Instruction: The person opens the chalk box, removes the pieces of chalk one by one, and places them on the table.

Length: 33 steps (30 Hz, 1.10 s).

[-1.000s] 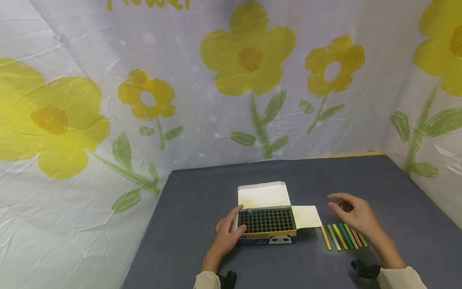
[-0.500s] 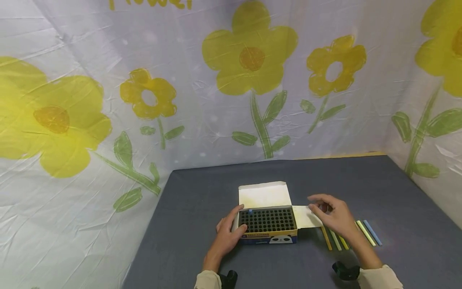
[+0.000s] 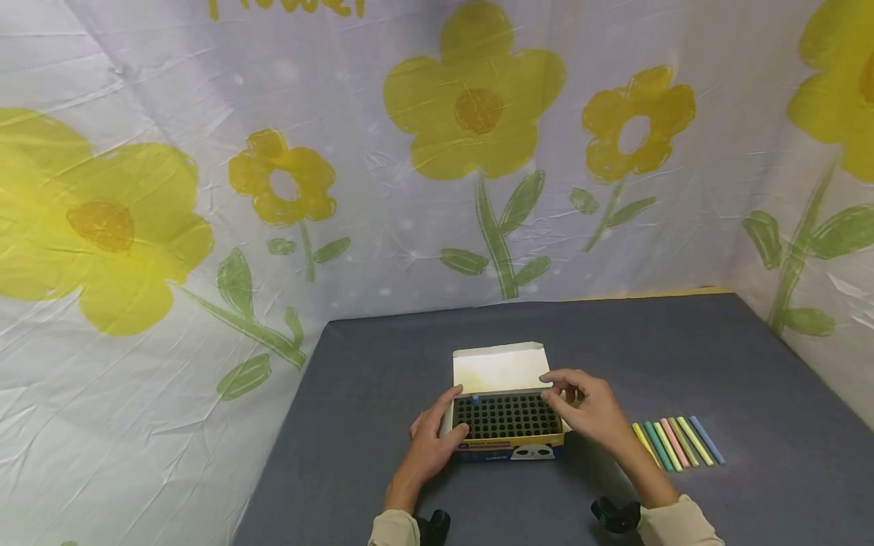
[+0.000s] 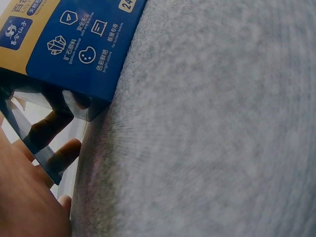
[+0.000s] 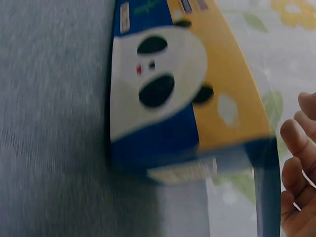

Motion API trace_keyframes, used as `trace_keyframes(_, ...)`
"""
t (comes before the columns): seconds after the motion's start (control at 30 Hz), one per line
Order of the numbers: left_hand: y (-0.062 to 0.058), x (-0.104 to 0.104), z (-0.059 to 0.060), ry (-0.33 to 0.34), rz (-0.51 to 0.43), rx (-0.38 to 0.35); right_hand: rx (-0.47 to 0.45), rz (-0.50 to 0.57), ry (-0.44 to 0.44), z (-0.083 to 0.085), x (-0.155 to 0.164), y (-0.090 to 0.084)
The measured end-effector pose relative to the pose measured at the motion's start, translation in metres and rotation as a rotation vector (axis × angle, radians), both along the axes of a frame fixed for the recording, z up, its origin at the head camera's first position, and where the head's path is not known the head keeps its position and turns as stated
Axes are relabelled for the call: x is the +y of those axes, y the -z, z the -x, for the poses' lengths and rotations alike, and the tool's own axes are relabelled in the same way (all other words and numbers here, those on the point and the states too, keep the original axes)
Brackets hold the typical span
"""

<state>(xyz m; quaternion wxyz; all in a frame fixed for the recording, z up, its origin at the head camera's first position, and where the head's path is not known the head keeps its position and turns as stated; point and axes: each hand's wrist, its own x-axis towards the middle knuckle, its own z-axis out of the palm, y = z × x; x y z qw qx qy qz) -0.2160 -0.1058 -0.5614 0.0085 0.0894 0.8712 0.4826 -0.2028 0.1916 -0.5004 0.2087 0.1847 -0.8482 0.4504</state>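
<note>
A chalk box [image 3: 488,456] stands with its lid [image 3: 498,368] folded back, showing a black insert full of round holes. One blue chalk [image 3: 476,399] stands in the back row near the left end. My left hand [image 3: 426,447] grips the box's left end, thumb at the front corner; in the left wrist view its fingers lie by a side flap. Over the back right corner hovers my right hand [image 3: 589,409], fingers loosely bent, with nothing visible between them. The right wrist view has the panda side [image 5: 168,74] of the box and those fingers [image 5: 296,143].
Several chalk sticks lie in a slanted row to the right, among them a pink chalk [image 3: 675,444] and another blue chalk [image 3: 707,440]. My right forearm covers the left part of that row. A flower-printed cloth [image 3: 382,227] hangs behind the dark table [image 3: 382,356].
My right hand has moved left, from above the chalk row to the right end of the box, and now covers the side flap. The left hand and box stay put.
</note>
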Motion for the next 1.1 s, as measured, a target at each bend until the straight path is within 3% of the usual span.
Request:
trace_keyframes(0.13,-0.001,0.0,0.0,0.006,0.002,-0.001,-0.007,0.019,-0.06,0.003,-0.014,0.0)
trace_keyframes(0.37,0.001,0.0,0.0,0.01,0.011,0.019,-0.107,0.049,-0.167,0.005,-0.036,0.001)
trace_keyframes(0.53,0.002,0.0,0.001,0.021,0.018,0.039,-0.087,0.035,-0.196,0.008,-0.048,0.004)
trace_keyframes(0.9,0.001,0.0,0.002,0.041,0.011,0.05,-0.12,-0.002,-0.183,0.014,-0.068,0.006)
trace_keyframes(1.1,0.001,0.0,0.002,0.029,-0.01,0.033,-0.175,-0.043,-0.077,0.012,-0.084,0.007)
